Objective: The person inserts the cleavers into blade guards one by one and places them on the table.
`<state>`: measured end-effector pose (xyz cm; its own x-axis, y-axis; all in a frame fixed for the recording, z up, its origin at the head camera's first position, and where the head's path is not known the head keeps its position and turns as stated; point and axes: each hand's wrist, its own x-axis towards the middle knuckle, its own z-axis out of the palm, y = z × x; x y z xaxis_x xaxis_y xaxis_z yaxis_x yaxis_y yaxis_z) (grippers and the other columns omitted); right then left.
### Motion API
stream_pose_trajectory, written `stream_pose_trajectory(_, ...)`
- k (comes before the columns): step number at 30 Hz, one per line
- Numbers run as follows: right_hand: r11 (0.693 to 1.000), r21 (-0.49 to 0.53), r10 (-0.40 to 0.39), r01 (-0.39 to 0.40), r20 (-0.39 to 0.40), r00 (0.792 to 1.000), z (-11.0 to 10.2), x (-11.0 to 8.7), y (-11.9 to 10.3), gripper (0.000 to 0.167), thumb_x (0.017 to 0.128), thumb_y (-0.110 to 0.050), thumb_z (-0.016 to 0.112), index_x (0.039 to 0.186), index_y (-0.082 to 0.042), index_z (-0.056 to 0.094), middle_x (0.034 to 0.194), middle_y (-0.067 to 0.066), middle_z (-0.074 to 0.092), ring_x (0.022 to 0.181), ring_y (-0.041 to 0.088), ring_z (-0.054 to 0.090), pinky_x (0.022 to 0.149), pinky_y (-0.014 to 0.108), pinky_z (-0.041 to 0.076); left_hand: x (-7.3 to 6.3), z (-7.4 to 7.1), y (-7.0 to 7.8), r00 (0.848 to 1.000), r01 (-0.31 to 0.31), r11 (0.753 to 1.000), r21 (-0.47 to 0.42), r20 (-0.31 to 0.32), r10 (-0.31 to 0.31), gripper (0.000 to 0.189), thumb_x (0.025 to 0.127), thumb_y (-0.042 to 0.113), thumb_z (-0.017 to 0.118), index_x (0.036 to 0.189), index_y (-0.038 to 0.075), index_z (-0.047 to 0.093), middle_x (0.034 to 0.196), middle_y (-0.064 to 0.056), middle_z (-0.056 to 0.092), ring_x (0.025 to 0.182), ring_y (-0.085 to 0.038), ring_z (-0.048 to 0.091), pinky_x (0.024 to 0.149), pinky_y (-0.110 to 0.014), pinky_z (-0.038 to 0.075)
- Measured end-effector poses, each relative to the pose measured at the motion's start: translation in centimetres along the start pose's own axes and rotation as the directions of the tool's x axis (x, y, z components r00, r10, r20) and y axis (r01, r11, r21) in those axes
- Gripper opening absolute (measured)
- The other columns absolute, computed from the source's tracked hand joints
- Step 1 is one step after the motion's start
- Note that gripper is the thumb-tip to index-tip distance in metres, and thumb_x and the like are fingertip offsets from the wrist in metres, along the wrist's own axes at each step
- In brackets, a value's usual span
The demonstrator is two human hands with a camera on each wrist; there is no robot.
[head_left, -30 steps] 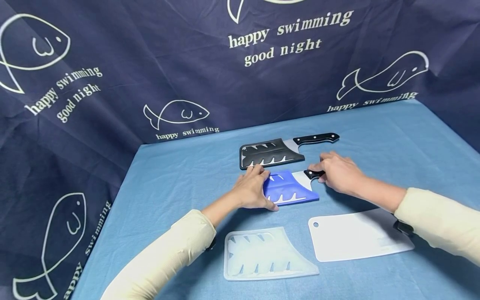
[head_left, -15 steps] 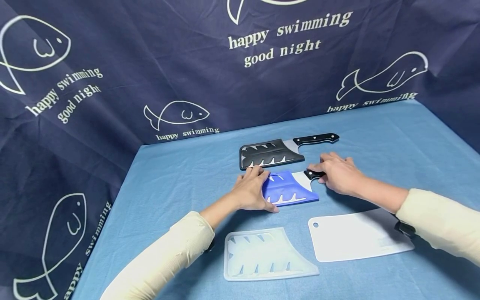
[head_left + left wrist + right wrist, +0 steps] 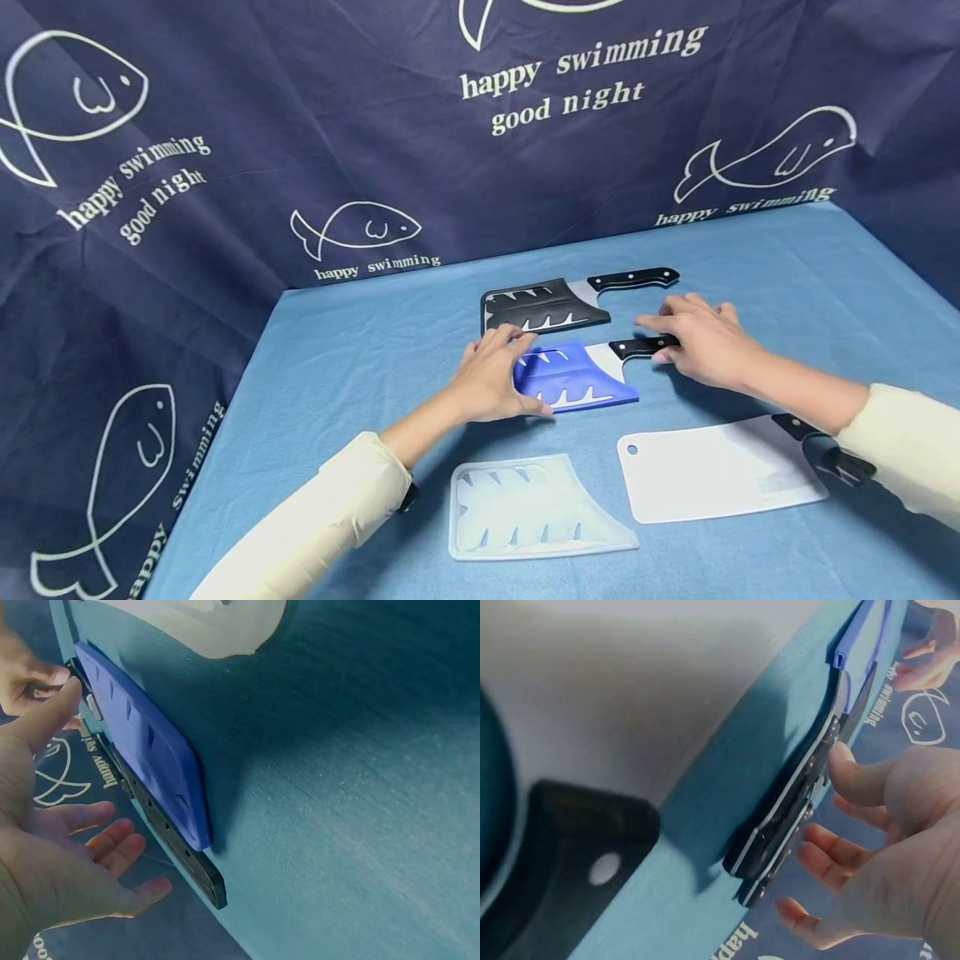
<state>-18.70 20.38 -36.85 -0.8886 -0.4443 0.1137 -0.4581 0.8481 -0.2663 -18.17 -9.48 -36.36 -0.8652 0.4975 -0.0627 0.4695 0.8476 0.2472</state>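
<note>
A cleaver in a blue blade cover (image 3: pixel 581 379) lies on the blue cloth, its black handle (image 3: pixel 637 347) pointing right. My left hand (image 3: pixel 487 375) is spread around the cover's left end; in the left wrist view its fingers stand off the blue cover (image 3: pixel 146 750). Over the handle's end hovers my right hand (image 3: pixel 708 342), fingers loosely extended. The right wrist view shows that hand (image 3: pixel 900 847) beside the handles, gripping nothing. Just behind lies a second cleaver in a black cover (image 3: pixel 540 308).
Nearest the front lies a translucent white blade cover (image 3: pixel 536 508). To its right is a bare cleaver with a broad white blade (image 3: pixel 712 475), its handle partly hidden under my right forearm. A dark blue printed curtain (image 3: pixel 375 125) hangs behind the table.
My right hand has let go of the blue-covered cleaver's handle and moved right and slightly up. My left hand has loosened and shifted a little left. The cleavers look unmoved.
</note>
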Motion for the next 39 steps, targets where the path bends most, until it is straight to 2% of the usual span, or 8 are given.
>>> stream_pose_trajectory(8,1.0,0.005,0.007,-0.006,-0.046,0.999,-0.9,-2.2,0.5,0.049,0.079,-0.015,0.078,0.126,-0.01,0.065,0.111,0.012,0.058,0.101,0.029,0.048,0.072,0.049,0.028,-1.8,-0.5,-0.4,0.999,-0.032,0.999,-0.023,0.026,0.033,0.093,0.068,0.058,0.078,0.144,0.015,0.045,0.146,-0.005,0.038,0.131,-0.022,0.034,0.103,-0.048,0.028)
stream_pose_trajectory(16,1.0,-0.026,-0.008,0.006,-0.079,0.997,-1.6,-4.5,1.4,0.05,0.075,-0.015,0.08,0.123,-0.011,0.066,0.109,0.01,0.058,0.097,0.026,0.048,0.07,0.045,0.026,-4.3,-0.7,-1.0,0.996,-0.082,0.996,-0.044,-0.045,0.08,0.082,0.069,0.055,0.079,0.136,0.016,0.055,0.141,-0.007,0.042,0.125,-0.023,0.039,0.1,-0.049,0.029)
stream_pose_trajectory(20,0.998,-0.049,-0.031,0.026,-0.098,0.995,-1.9,-5.5,1.8,0.049,0.073,-0.015,0.082,0.121,-0.012,0.068,0.107,0.008,0.058,0.094,0.024,0.049,0.069,0.044,0.026,-5.3,-0.9,-1.0,0.995,-0.082,0.995,-0.053,-0.06,0.078,0.078,0.07,0.053,0.079,0.135,0.015,0.056,0.14,-0.007,0.044,0.124,-0.023,0.04,0.1,-0.05,0.029)
stream_pose_trajectory(25,0.997,-0.072,-0.041,0.034,-0.105,0.994,-2.4,-6.6,2.3,0.051,0.071,-0.016,0.083,0.12,-0.012,0.069,0.107,0.007,0.059,0.095,0.022,0.049,0.069,0.046,0.028,-6.6,-1.2,-0.6,0.997,-0.061,0.998,-0.036,-0.045,0.059,0.08,0.071,0.055,0.078,0.134,0.013,0.056,0.14,-0.006,0.045,0.125,-0.022,0.04,0.101,-0.049,0.029)
stream_pose_trajectory(33,0.996,-0.089,-0.009,0.003,-0.066,0.998,-2.5,-8.2,3.3,0.053,0.071,-0.016,0.083,0.122,-0.013,0.067,0.109,0.007,0.058,0.097,0.023,0.049,0.07,0.045,0.027,-8.4,-1.1,0.1,0.998,-0.062,0.998,-0.002,-0.015,0.062,0.082,0.071,0.056,0.077,0.138,0.015,0.053,0.142,-0.004,0.044,0.128,-0.021,0.039,0.105,-0.05,0.027)
stream_pose_trajectory(39,0.993,-0.112,0.037,-0.037,-0.003,0.999,-2.2,-9.3,4.2,0.052,0.071,-0.019,0.083,0.12,-0.015,0.068,0.112,0.009,0.058,0.099,0.026,0.051,0.07,0.045,0.029,-9.3,-0.6,0.3,0.998,-0.067,0.997,0.048,0.008,0.067,0.09,0.07,0.059,0.076,0.142,0.012,0.048,0.142,-0.004,0.044,0.131,-0.023,0.038,0.108,-0.051,0.025)
